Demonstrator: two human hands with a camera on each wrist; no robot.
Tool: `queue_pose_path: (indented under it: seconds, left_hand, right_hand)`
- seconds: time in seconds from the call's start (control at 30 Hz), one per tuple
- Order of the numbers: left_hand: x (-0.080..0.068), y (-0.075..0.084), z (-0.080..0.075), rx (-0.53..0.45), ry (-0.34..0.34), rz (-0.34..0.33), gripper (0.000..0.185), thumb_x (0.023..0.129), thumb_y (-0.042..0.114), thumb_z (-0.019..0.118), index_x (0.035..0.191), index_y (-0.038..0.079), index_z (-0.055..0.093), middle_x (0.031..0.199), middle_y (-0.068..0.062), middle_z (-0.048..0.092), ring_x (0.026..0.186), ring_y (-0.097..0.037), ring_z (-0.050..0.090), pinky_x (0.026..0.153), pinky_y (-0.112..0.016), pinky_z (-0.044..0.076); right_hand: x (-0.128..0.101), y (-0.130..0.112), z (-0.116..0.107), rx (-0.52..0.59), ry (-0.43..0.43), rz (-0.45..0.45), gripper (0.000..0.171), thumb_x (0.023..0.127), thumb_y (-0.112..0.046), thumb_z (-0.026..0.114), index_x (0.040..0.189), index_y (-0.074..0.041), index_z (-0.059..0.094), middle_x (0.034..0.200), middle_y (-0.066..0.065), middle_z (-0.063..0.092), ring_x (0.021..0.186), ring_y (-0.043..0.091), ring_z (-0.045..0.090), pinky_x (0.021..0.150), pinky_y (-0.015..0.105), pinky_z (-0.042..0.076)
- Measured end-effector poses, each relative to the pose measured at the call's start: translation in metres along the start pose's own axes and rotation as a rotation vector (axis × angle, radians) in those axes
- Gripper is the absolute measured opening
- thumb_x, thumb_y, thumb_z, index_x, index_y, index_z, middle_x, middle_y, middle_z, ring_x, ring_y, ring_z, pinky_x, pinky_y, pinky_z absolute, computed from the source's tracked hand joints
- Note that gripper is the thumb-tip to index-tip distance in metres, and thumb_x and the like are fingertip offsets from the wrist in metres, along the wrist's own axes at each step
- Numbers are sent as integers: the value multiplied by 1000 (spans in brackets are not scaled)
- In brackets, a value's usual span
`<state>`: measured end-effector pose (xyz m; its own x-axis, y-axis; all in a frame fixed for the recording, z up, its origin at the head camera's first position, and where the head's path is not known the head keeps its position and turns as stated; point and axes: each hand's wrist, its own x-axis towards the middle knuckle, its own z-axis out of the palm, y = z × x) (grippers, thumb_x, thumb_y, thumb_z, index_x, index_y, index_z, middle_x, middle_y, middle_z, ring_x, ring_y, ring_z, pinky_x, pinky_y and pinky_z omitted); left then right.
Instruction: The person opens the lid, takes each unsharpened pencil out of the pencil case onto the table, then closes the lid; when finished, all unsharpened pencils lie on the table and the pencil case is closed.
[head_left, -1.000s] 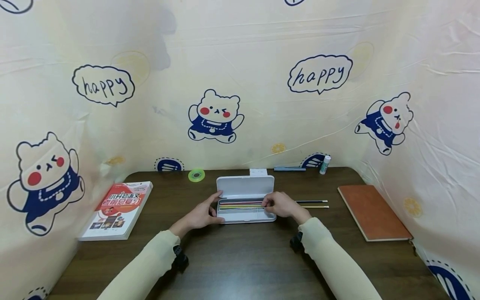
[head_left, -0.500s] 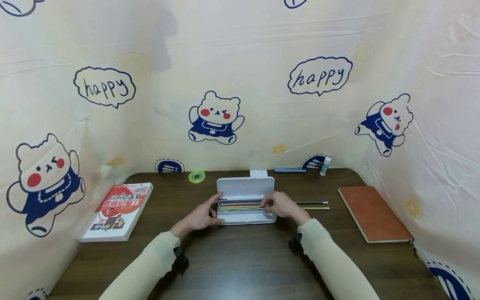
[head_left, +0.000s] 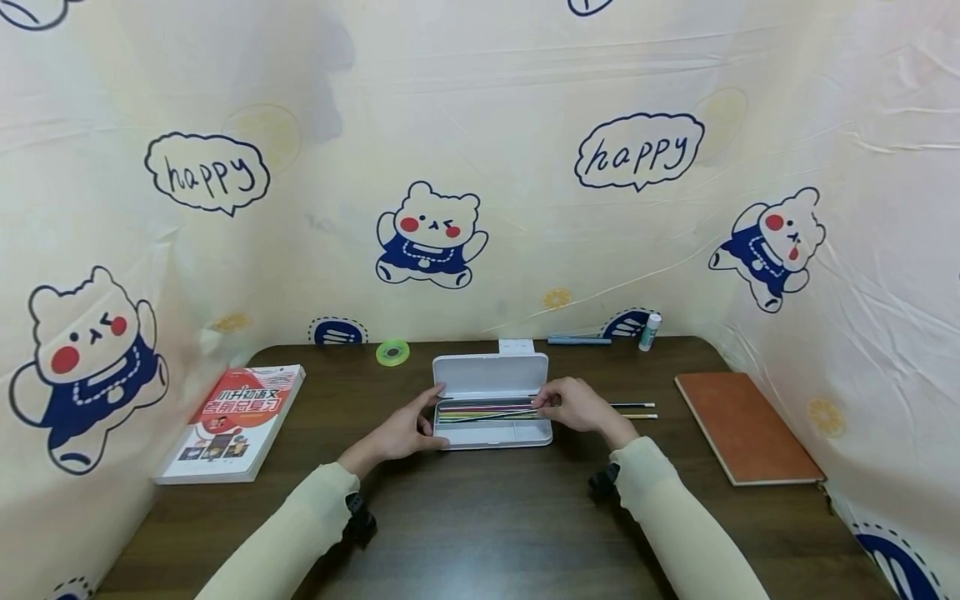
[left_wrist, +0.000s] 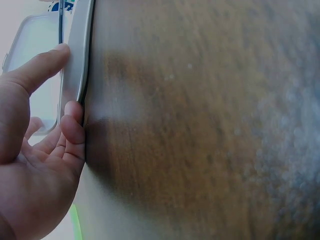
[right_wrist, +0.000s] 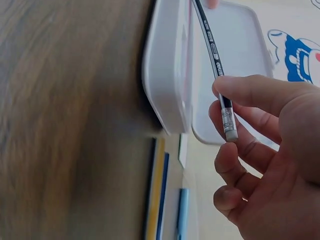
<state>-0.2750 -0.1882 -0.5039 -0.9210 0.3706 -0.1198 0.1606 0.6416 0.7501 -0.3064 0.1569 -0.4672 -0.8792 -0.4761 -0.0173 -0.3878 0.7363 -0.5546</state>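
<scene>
A white pencil case (head_left: 491,434) lies with its lid raised in the middle of the table, several coloured pencils inside. My left hand (head_left: 402,429) grips its left end, thumb at the near corner and fingers behind; the left wrist view shows the thumb (left_wrist: 42,70) over the rim. Between thumb and fingers, my right hand (head_left: 577,406) pinches a black-and-silver pencil (right_wrist: 214,52) near its white eraser end. The pencil slants leftward over the case, its far end low over the tray. Two more pencils, one dark (head_left: 636,405) and one yellow (head_left: 637,417), lie right of the case.
At the left is a thick book (head_left: 236,417); a brown notebook (head_left: 746,427) lies at the right. Along the back edge are a green tape roll (head_left: 392,352), a small white block (head_left: 516,346), a blue pen (head_left: 579,340) and an upright glue stick (head_left: 650,332).
My right hand has shifted to the right and slightly up with the pencil, which now shows further across the case. The left hand keeps its hold on the case.
</scene>
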Motion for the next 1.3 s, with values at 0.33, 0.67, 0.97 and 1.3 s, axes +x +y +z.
queue_pose_path:
  seconds: [0.33,0.67,0.97,1.3]
  left_hand:
    - [1,0,-2,-8,12,3,100,82,29,83,160,24,21,145,-13,49,82,-13,58,69,-27,48]
    - [3,1,-2,-1,3,4,99,83,28,83,160,24,21,146,-13,49,82,-13,58,70,-27,49]
    - [4,1,-3,5,3,2,99,83,28,83,160,24,21,146,-13,49,82,-13,58,69,-27,49]
    - [3,-1,-1,2,1,-14,98,83,29,83,159,26,21,145,-12,49,83,-14,57,71,-28,48]
  right_hand:
    - [-18,22,-25,37,9,2,5,92,-18,71,96,-18,74,86,-4,66,77,16,52,68,29,42]
    - [-41,58,-43,42,27,28,6,94,-15,69,97,-15,74,87,-2,67,78,16,54,71,31,45]
    - [-65,91,-61,30,68,80,7,94,-14,68,98,-14,74,89,-1,69,81,17,55,75,32,46]
    - [-91,113,-71,46,72,129,10,94,-13,68,100,-11,75,91,1,71,82,18,56,79,36,48]
